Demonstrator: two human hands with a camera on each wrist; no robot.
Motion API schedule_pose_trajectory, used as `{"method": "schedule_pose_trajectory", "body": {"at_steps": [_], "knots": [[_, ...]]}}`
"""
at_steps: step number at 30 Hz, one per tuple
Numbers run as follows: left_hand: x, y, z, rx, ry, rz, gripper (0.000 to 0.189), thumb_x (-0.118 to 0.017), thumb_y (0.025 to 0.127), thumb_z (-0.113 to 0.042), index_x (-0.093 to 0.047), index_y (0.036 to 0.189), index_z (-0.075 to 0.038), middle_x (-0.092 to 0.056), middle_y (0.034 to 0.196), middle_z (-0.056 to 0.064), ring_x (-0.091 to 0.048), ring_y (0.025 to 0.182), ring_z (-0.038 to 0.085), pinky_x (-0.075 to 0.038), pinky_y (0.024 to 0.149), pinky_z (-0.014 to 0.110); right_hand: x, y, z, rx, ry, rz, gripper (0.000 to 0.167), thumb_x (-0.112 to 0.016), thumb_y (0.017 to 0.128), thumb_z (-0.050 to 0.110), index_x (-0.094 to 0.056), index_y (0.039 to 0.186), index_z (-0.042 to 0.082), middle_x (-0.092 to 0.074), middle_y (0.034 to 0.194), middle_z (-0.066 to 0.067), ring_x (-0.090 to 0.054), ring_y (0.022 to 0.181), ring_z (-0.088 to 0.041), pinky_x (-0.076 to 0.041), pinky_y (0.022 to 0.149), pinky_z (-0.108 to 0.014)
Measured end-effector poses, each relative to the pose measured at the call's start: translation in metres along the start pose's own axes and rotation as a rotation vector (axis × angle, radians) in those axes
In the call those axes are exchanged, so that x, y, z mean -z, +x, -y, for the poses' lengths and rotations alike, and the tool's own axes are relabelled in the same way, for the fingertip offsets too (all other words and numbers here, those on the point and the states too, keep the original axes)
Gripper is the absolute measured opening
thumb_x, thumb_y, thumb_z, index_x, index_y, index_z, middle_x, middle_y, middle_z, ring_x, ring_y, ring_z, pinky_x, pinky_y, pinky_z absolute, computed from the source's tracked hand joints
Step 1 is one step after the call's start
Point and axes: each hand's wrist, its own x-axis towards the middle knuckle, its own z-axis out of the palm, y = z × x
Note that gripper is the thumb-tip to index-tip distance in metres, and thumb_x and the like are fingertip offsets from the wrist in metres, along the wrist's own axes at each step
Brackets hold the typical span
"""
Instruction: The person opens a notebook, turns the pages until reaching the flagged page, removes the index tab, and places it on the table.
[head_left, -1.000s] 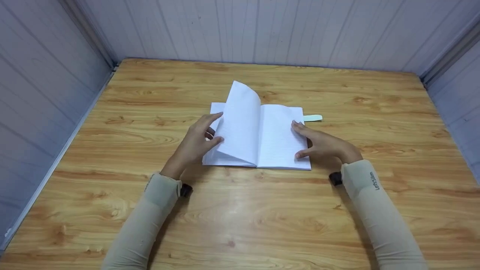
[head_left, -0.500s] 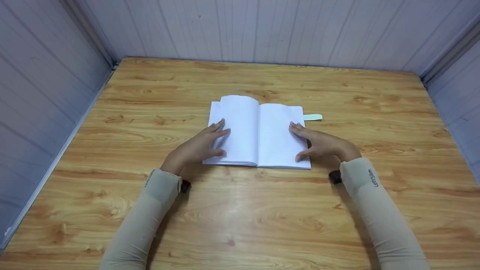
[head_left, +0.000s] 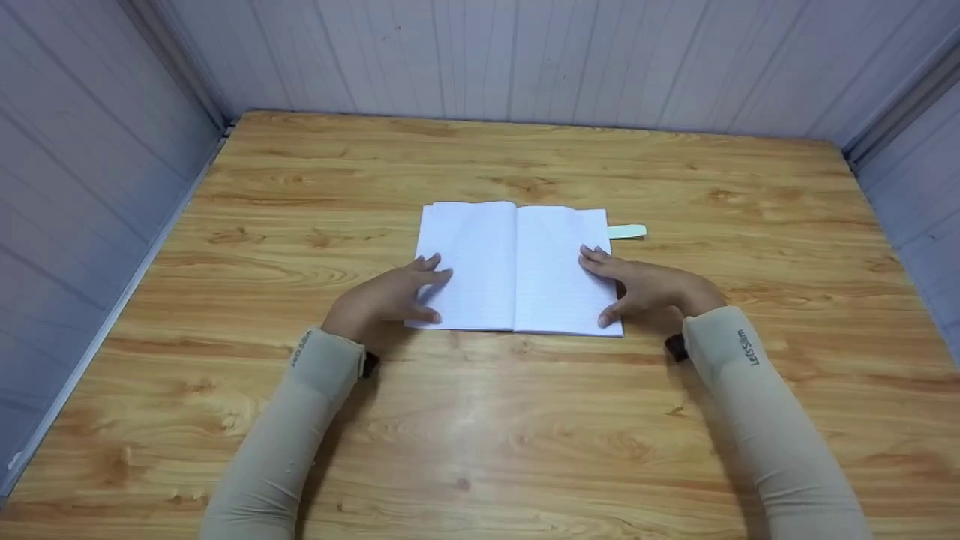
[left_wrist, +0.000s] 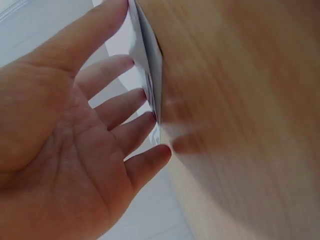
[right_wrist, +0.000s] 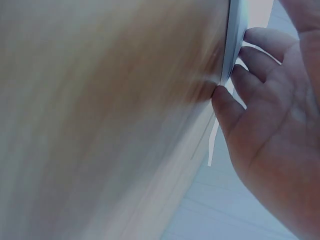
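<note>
A notebook [head_left: 480,255] with white ruled pages lies spread on the wooden table, its spine running away from me. On the left page's outer edge rests my left hand [head_left: 390,296], thumb and fingers spread. My right hand [head_left: 649,286] rests likewise on the right page's outer edge. In the left wrist view, the fingers [left_wrist: 122,102] of that hand reach straight over the notebook's edge [left_wrist: 150,75]. From the right wrist view, the other hand's little finger meets the table beside the notebook's edge [right_wrist: 231,45]. A pale green strip [head_left: 628,232] sticks out from the notebook's right side.
The wood-grain table [head_left: 480,435] extends around the notebook on all sides. Pale panelled walls [head_left: 480,60] stand along its back, left and right. Dark wrist-worn devices [head_left: 676,347] show under the beige sleeves [head_left: 780,427].
The raised page has come down onto the left side and now lies nearly flat. My left hand has followed it down to the outer edge; my right hand has hardly moved.
</note>
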Motion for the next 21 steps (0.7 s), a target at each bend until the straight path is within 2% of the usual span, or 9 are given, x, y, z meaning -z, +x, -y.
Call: {"method": "schedule_pose_trajectory", "body": {"at_steps": [8, 21], "knots": [[0.0019, 0.0020, 0.0038, 0.005, 0.019, 0.012, 0.077, -0.069, 0.088, -0.019, -0.026, 0.152, -0.017, -0.005, 0.163, 0.003, -0.003, 0.150, 0.027, -0.010, 0.121, 0.048, 0.0040, -0.0008, 0.0015, -0.011, -0.055, 0.049, 0.108, -0.076, 0.078, 0.035, -0.002, 0.155, 0.015, 0.016, 0.162, 0.000, 0.015, 0.149, -0.026, -0.002, 0.120, -0.052], [0.0025, 0.0011, 0.0015, 0.022, 0.019, 0.010, 0.076, -0.069, 0.088, -0.018, -0.027, 0.152, -0.018, -0.006, 0.163, 0.003, -0.003, 0.150, 0.026, -0.009, 0.121, 0.047, 0.0028, 0.0000, -0.0004, -0.011, -0.074, 0.043, 0.109, -0.076, 0.077, 0.036, -0.003, 0.155, 0.017, 0.016, 0.162, 0.001, 0.015, 0.149, -0.025, -0.002, 0.120, -0.052]]}}
